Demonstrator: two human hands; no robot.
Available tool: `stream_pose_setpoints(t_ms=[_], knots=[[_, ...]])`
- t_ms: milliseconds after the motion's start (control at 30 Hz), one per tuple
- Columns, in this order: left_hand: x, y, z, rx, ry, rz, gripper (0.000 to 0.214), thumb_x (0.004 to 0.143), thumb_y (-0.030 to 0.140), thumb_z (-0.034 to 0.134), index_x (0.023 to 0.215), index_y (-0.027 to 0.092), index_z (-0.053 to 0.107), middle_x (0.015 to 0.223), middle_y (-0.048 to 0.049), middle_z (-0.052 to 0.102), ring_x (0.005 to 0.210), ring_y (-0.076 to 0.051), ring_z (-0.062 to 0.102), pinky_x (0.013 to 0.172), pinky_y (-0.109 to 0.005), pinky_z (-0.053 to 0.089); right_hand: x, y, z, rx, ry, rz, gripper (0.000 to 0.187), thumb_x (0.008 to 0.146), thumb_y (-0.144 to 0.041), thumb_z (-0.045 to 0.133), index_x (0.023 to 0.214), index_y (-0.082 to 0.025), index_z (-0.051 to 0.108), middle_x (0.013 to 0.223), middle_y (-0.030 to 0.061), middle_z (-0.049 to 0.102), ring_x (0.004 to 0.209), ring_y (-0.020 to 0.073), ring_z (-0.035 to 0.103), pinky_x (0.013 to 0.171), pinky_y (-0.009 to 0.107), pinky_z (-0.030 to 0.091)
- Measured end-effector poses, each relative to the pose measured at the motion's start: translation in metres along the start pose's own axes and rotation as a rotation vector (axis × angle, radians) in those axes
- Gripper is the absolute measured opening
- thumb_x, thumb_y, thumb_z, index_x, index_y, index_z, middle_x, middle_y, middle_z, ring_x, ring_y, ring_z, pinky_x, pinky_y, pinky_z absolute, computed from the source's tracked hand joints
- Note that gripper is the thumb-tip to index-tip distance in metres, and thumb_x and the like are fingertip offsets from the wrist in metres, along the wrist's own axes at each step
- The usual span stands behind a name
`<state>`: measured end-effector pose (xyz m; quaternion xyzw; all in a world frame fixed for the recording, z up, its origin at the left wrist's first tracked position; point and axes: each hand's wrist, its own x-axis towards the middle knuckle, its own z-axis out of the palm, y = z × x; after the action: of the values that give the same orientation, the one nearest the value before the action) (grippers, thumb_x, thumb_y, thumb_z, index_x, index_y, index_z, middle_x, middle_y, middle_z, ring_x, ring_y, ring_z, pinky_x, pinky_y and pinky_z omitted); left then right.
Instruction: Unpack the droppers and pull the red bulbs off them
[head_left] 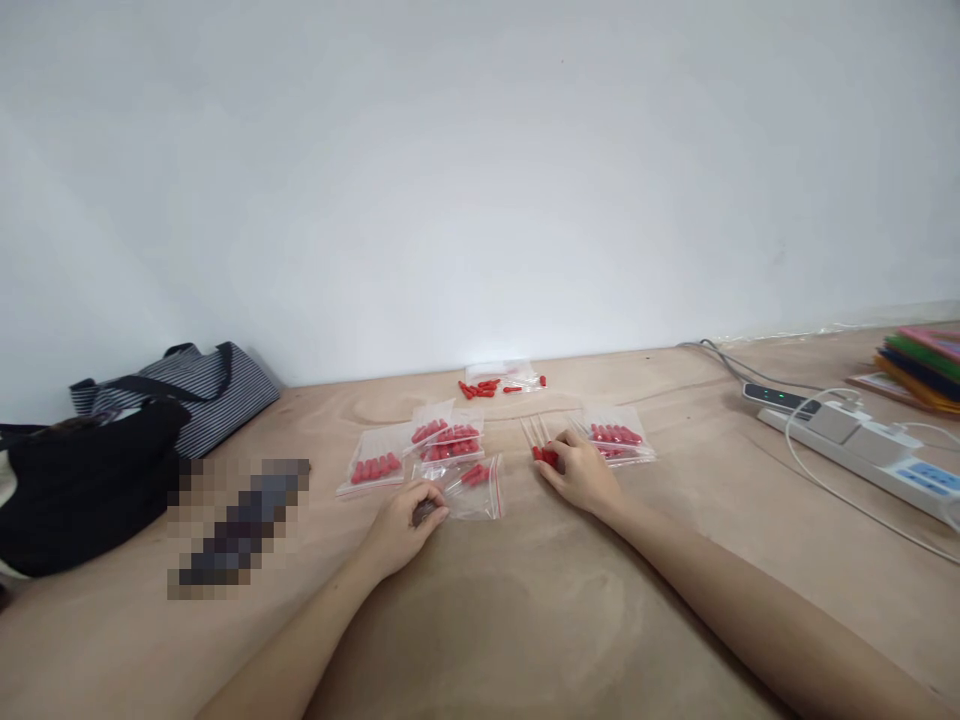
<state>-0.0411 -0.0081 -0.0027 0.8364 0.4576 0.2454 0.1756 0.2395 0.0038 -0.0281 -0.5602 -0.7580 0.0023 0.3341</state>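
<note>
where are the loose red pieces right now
Head view, centre: the loose red pieces lie far back on the table near the wall, beyond the filled bags.

Single head-worn view, facing forward and down, near the table (517, 610)

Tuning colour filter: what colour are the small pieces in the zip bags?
Red; the small pieces inside the clear bags show best in the head view.

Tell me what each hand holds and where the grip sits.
Right hand pinches small red pieces at its fingertips. Left hand sits on the near corner of a clear zip bag; a grip there cannot be told.
</note>
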Motion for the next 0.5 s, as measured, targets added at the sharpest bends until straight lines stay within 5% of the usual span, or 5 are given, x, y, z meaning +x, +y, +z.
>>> stream_pose_setpoints(t_ms=[167,300,500], knots=[[0.0,0.004,0.003,-0.021,-0.009,-0.022,0.009,0.076,0.025,0.048,0.072,0.018,0.054,0.086,-0.0025,0.062,0.085,-0.017,0.056,0.077,-0.03,0.043,-0.004,-0.016,-0.003,0.218,-0.043,-0.147,0.013,0.078,-0.021,0.052,0.079,-0.019,0.065,0.076,0.0043,0.058,0.076,0.0162,0.052,0.071,0.029,0.04],[-0.003,0.005,0.009,-0.081,-0.031,-0.034,0.019,0.076,0.027,0.05,0.093,0.019,0.053,0.095,-0.0039,0.061,0.09,-0.018,0.056,0.081,-0.032,0.044,-0.007,-0.029,0.0,0.362,-0.126,-0.154,0.014,0.077,-0.021,0.055,0.082,-0.021,0.067,0.074,0.003,0.058,0.074,0.0149,0.052,0.071,0.028,0.04],[0.0,0.018,0.007,-0.021,-0.112,0.063,0.035,0.078,0.023,0.046,0.112,0.019,0.051,0.103,-0.0067,0.056,0.094,-0.019,0.054,0.084,-0.033,0.044,-0.006,-0.037,0.008,0.342,-0.175,-0.201,0.022,0.071,-0.013,0.059,0.09,-0.022,0.064,0.078,0.0019,0.057,0.078,0.0153,0.049,0.074,0.027,0.039]])
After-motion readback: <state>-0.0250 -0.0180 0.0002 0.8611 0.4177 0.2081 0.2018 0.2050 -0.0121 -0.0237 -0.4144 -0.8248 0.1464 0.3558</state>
